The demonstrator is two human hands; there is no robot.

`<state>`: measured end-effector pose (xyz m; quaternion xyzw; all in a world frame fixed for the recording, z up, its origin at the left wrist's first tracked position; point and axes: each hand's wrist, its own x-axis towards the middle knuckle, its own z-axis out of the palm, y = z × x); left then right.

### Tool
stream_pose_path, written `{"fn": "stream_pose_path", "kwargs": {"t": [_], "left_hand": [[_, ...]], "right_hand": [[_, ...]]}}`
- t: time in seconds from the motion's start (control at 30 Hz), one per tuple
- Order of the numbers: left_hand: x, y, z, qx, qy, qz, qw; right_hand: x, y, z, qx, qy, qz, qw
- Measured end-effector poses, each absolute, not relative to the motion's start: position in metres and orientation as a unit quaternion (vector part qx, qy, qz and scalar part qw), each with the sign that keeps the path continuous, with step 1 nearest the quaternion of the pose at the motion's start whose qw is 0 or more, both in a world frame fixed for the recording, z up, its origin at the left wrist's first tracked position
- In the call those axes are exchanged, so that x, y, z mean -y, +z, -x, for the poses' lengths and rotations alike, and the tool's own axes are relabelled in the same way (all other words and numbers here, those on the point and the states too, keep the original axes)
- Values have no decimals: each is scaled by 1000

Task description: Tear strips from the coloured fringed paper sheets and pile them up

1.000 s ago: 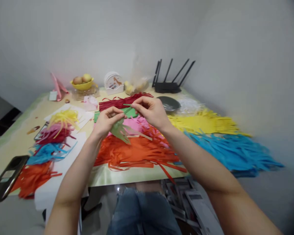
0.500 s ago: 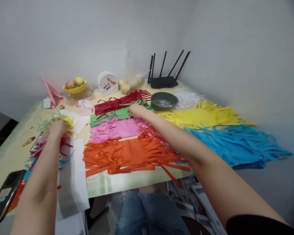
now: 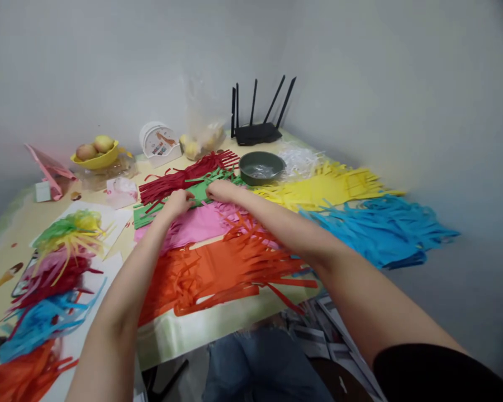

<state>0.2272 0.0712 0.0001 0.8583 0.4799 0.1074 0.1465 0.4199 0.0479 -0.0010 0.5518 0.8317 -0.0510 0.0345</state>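
A green fringed sheet [image 3: 199, 192] lies between the dark red fringed sheet [image 3: 184, 177] and the pink one [image 3: 207, 222]. My right hand [image 3: 220, 191] is closed at the green sheet's upper surface, its fingertips bent down onto it. Just left of it, my left hand [image 3: 180, 202] hovers over or rests on the same sheet, fingers slightly apart. Closer to me spreads an orange fringed sheet [image 3: 218, 262]. On the left, loose strips lie in bunches: green and yellow [image 3: 73, 229], pink and dark red [image 3: 65, 273], blue [image 3: 42, 324], orange [image 3: 23, 371].
Yellow [image 3: 327, 190] and blue [image 3: 381, 229] fringed sheets lie on the right. Behind are a dark green bowl [image 3: 262, 168], white shreds [image 3: 299, 162], a black router [image 3: 257, 134], a coaster holder [image 3: 161, 146] and a yellow fruit bowl [image 3: 95, 161].
My left hand has left the green and yellow strips and come right to the green sheet, beside my right hand. The view has turned slightly right.
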Motion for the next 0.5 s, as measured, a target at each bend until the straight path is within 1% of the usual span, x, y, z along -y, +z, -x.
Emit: {"fn": "stream_pose_path", "kwargs": {"t": [0.17,0.37,0.5], "left_hand": [[-81,-9,-234,-501,93,-843,172],[-83,-17,-238,-556,140,-811,116],[-84,-11,-241,-582,190,-787,74]], "right_hand": [[-50,-1,-424,-819,-59,-570,-17],[-34,6,-410,-833,-52,-543,-86],[-28,-4,-377,-853,-78,-510,-72]]}}
